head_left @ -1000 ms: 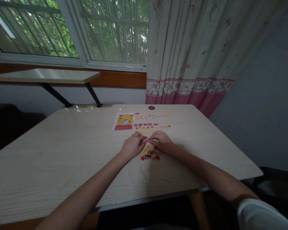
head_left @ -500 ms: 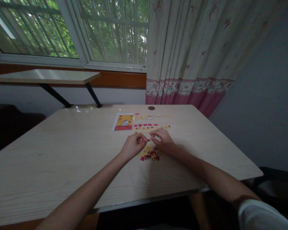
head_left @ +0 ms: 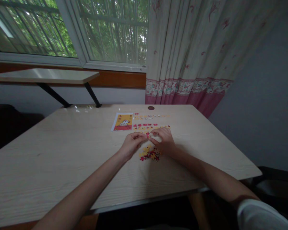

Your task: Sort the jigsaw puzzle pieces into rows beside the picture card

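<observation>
My left hand (head_left: 131,143) and my right hand (head_left: 163,139) meet over the middle of a pale wooden table (head_left: 62,159). Both hands are closed in a pinch, and a small red puzzle piece (head_left: 147,135) sits between their fingertips. Just below the hands lies a loose pile of red and yellow puzzle pieces (head_left: 151,154). Beyond the hands, several pieces are laid out in rows (head_left: 150,121). A yellow and red picture card (head_left: 123,121) lies to the left of the rows.
A round hole (head_left: 151,108) marks the table's far edge. Behind it are a window (head_left: 69,28), a wall shelf on black brackets (head_left: 43,76) and a flowered curtain (head_left: 194,48). The table's near edge runs along the bottom, dark floor on both sides.
Both hands have lifted slightly and moved away from me, off the loose pile, still pinched together on the red piece.
</observation>
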The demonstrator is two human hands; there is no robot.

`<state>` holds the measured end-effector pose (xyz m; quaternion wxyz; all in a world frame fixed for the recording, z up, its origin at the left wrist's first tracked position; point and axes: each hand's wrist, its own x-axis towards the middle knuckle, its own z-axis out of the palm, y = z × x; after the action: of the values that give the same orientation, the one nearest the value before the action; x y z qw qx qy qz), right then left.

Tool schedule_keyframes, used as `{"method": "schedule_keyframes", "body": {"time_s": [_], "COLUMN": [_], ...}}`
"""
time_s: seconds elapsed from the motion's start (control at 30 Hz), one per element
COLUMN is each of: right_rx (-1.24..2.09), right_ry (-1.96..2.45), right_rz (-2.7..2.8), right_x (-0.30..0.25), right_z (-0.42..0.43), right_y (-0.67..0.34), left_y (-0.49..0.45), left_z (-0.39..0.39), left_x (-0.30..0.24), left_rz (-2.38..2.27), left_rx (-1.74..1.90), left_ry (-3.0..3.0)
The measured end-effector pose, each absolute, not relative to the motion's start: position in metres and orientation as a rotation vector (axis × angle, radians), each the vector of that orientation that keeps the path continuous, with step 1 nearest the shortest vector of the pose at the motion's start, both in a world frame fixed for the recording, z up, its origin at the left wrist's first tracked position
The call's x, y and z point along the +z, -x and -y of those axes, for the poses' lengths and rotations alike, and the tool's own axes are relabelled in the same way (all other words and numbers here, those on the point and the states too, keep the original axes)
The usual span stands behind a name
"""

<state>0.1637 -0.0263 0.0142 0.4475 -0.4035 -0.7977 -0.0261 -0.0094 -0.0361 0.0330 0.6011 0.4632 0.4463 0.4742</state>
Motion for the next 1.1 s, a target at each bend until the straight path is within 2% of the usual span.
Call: {"method": "schedule_keyframes", "body": {"time_s": [0.87, 1.1], "right_rx": [0.015, 0.261], "right_ry": [1.151, 1.449], "right_rz": [1.996, 2.065], "right_x": [0.023, 0.032], "right_z": [0.008, -0.045], "right_y": [-0.199, -0.231], "left_y": [0.022, 0.023], "left_z": [0.033, 0.032], "left_x": [0.029, 0.026], "left_rz": [-1.274, -1.271], "left_rx": [0.937, 0.937], "left_ry": [-1.705, -1.711]}}
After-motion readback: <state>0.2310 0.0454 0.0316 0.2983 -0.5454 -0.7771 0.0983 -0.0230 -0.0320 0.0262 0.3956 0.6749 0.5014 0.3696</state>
